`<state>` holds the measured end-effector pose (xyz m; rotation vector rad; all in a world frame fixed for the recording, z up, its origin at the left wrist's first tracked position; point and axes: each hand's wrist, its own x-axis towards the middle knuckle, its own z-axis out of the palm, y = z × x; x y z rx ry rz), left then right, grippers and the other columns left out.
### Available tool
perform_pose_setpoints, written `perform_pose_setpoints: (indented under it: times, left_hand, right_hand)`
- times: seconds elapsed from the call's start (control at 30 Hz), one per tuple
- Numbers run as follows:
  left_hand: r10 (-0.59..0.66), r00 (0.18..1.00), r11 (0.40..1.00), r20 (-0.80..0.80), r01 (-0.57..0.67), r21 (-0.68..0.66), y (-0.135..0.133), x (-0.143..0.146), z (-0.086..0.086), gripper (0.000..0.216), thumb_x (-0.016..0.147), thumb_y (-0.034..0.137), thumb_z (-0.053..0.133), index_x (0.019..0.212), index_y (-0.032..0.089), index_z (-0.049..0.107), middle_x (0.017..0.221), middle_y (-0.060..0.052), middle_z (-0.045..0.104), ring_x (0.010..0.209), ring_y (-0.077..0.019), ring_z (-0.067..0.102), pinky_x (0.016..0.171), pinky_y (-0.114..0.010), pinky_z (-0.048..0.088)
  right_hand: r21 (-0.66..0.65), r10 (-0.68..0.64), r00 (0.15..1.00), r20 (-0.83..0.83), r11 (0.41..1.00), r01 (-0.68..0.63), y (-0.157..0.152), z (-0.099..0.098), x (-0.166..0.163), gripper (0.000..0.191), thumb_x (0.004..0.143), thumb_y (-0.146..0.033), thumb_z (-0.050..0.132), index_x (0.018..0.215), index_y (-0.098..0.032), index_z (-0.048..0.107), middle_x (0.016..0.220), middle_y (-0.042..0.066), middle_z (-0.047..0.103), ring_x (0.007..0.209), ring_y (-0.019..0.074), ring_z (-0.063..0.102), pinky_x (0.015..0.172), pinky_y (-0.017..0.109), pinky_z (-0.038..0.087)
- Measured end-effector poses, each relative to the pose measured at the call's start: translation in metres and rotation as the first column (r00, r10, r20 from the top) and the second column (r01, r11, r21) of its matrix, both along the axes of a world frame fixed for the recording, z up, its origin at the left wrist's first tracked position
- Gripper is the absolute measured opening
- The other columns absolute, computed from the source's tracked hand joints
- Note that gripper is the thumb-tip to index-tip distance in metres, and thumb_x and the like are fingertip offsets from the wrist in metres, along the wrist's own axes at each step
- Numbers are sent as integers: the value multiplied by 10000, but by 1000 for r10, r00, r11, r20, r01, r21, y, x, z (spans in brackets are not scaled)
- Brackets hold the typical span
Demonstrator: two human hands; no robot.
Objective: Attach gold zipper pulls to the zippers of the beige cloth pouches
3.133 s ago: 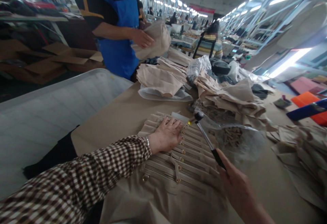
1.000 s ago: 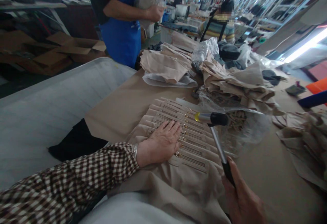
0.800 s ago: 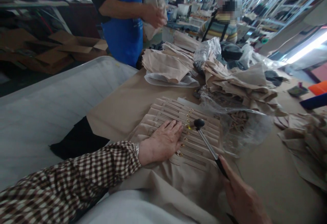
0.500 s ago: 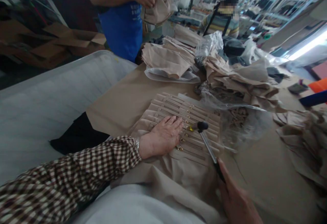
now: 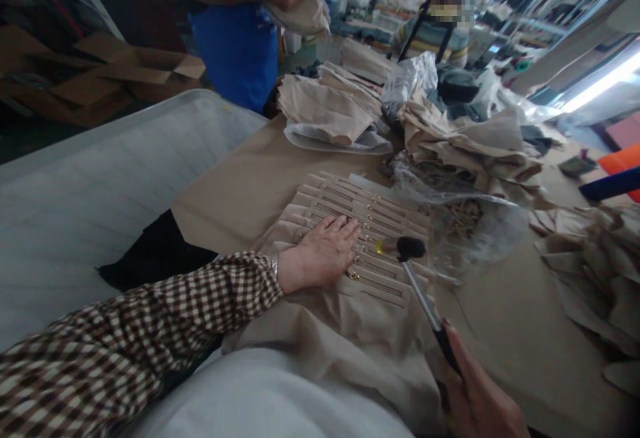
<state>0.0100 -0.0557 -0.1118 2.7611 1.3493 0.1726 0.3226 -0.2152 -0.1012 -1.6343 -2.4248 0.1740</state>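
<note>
My left hand point(image 5: 325, 251) lies flat, fingers stretched out, on a row of overlapping beige fabric pieces point(image 5: 385, 269). Each piece has a zipper with a small gold-coloured pull, and the pulls line up just right of my fingers. In my right hand point(image 5: 483, 385), at the lower right, is a small hammer point(image 5: 420, 291) with a metal shaft and black grip. Its head, black at one end and yellow at the other, is over the zippers, close to the gold pulls. Whether it touches them I cannot tell. Loose beige cloth point(image 5: 330, 338) hangs toward my lap.
Stacked beige cloth point(image 5: 330, 108) and crumpled clear plastic bags point(image 5: 410, 78) lie at the table's back. A plastic bag of small beige scraps point(image 5: 465, 218) is right of the zippers. Left stands a large white bin point(image 5: 100, 158). Across the table a person in a blue apron point(image 5: 235, 45) handles cloth.
The hammer and my right hand have shifted slightly to the right. My left hand still rests on the fabric. The person in the apron has moved the cloth they hold.
</note>
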Motion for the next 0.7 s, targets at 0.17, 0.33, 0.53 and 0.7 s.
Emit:
perform_pose_setpoints:
  times: [0.17,0.33,0.53,0.7]
  left_hand:
    - [11,1000,1000,11,-11,-22,-1,0,3,556,1003,314,309,1495,64,368,1579,-137,329,1446,-308,311,1177,-460,254]
    - [9,1000,1000,11,-8,-6,0,0,3,548,1007,310,299,1489,63,378,1571,-143,345,1438,-304,327,1172,-452,255]
    - [12,1000,1000,20,-12,24,1,0,-3,558,1005,330,300,1489,61,376,1572,-146,342,1438,-300,322,1172,-453,244]
    - [8,1000,999,27,-6,-49,-3,2,7,548,1011,307,301,1494,56,361,1580,-151,320,1456,-295,295,1185,-450,232]
  right_hand:
    - [-54,64,998,-11,996,-65,-11,-3,-11,633,1008,-208,392,1588,-215,140,1392,144,573,1162,236,637,901,292,576]
    - [-72,24,1000,-5,997,-24,-16,7,-16,610,996,-225,427,1571,-169,229,1393,146,566,1161,240,631,903,260,563]
    - [17,100,993,-68,995,-99,-33,-5,-12,683,977,-194,451,1588,-246,149,1337,102,622,1083,228,676,824,241,590]
    - [-73,-45,998,-41,996,42,-31,-8,-1,571,983,-262,450,1541,-212,338,1308,109,650,1127,235,661,869,254,586]
